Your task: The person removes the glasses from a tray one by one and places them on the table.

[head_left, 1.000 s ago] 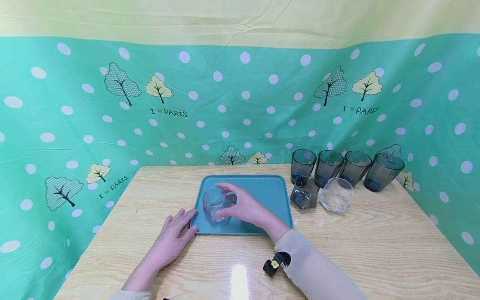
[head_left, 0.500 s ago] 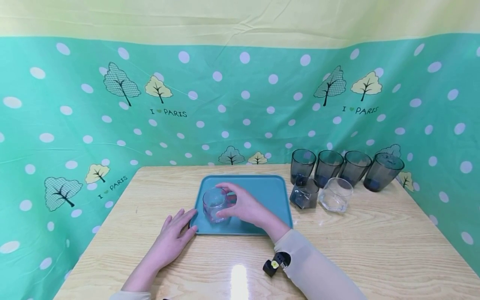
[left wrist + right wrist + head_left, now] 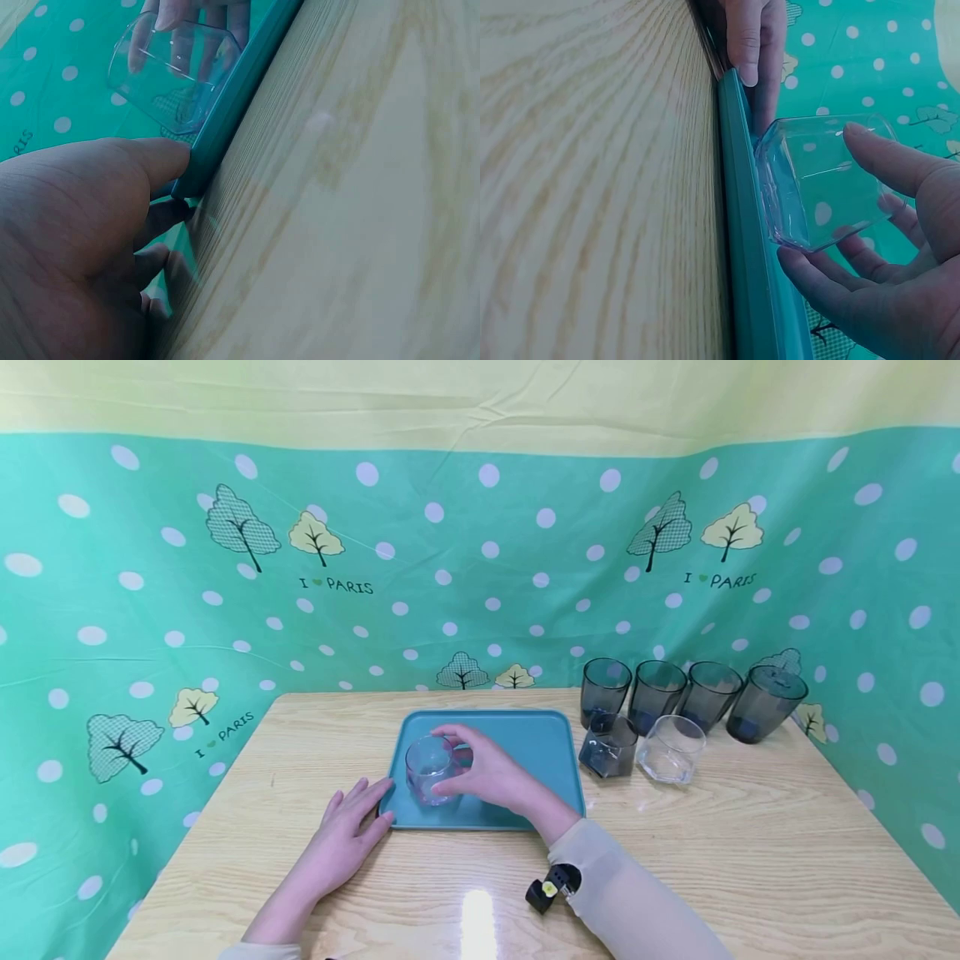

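A clear, faceted glass stands upright on the left part of the blue-green tray. My right hand holds it from the right, thumb on the near side and fingers round the far side. The right wrist view shows the thumb against the glass and the fingers about its other side. At the tray's near left corner, my left hand lies on the table with relaxed fingers, its fingertips touching the rim. In the left wrist view the left thumb meets the tray's edge.
Right of the tray stand a dark faceted glass and a clear one. Behind them is a row of several tall smoky tumblers. A polka-dot curtain hangs behind the wooden table.
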A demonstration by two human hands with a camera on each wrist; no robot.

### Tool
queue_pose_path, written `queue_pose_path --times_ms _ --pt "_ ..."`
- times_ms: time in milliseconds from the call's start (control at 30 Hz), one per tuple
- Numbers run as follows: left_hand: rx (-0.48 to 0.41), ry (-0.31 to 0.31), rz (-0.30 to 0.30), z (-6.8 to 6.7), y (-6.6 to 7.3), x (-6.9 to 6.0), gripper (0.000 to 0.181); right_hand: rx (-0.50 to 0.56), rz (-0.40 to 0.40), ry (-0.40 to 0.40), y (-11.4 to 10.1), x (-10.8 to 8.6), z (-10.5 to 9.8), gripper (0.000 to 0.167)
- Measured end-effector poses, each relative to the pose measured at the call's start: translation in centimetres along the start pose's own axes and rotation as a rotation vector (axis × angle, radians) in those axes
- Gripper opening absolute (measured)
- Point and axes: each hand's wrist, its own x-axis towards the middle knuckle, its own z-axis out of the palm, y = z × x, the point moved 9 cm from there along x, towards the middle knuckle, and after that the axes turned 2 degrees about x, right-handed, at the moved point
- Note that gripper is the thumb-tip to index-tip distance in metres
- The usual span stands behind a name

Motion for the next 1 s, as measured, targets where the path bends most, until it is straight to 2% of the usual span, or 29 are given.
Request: queue_pose_path --times_ms 267,633,1000 --pt "-0.008 -0.002 -0.002 0.0 -0.14 -0.09 0.054 -0.034 0.011 -0.001 0.06 0.0 0.14 0.079" --pt "-0.006 0.007 0.004 -0.1 -0.03 -0.15 0.054 0.011 0.003 -0.018 -0.04 0.1 0.46 0.076" --pt "0.001 0.011 0.006 -0.07 0.13 -0.01 0.053 -0.005 0.01 0.013 -0.24 -0.25 0.22 0.076"
